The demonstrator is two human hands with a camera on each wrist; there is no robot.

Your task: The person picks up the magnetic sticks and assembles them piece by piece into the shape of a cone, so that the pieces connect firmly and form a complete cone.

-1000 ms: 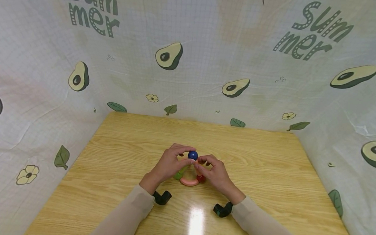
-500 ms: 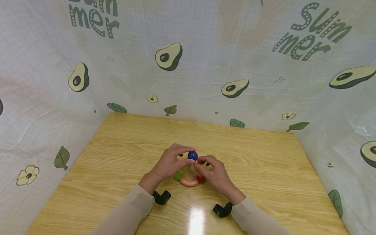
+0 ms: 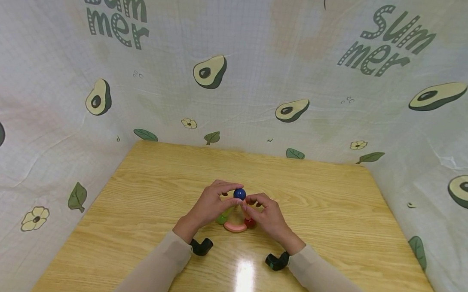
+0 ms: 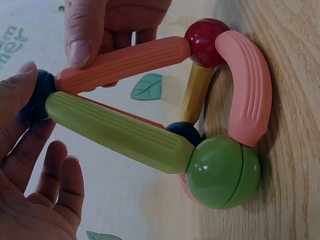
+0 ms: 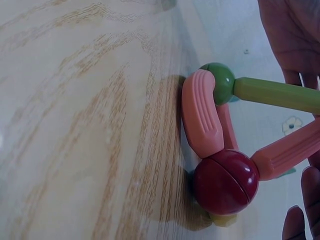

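Observation:
A small pyramid of toy building sticks and balls stands on the table. Its top is a blue ball (image 3: 239, 194), pinched by my left hand (image 3: 209, 202) between thumb and fingers. My right hand (image 3: 269, 212) pinches the upper end of a straight coral stick (image 4: 130, 60) right beside that ball. A light green stick (image 4: 120, 135) slopes from the top down to a green ball (image 4: 220, 172). The coral stick meets a red ball (image 4: 207, 42). Between those lower balls lies a curved coral stick (image 4: 252, 90). Behind them show a yellow stick (image 4: 196, 92) and another blue ball (image 4: 184, 131).
The wooden table (image 3: 171, 169) extends round the pyramid on all sides. Printed fabric (image 3: 252, 78) encloses it at the back and both sides. Black angled pieces, a left one (image 3: 202, 246) and a right one (image 3: 277, 260), stick out by the wrists.

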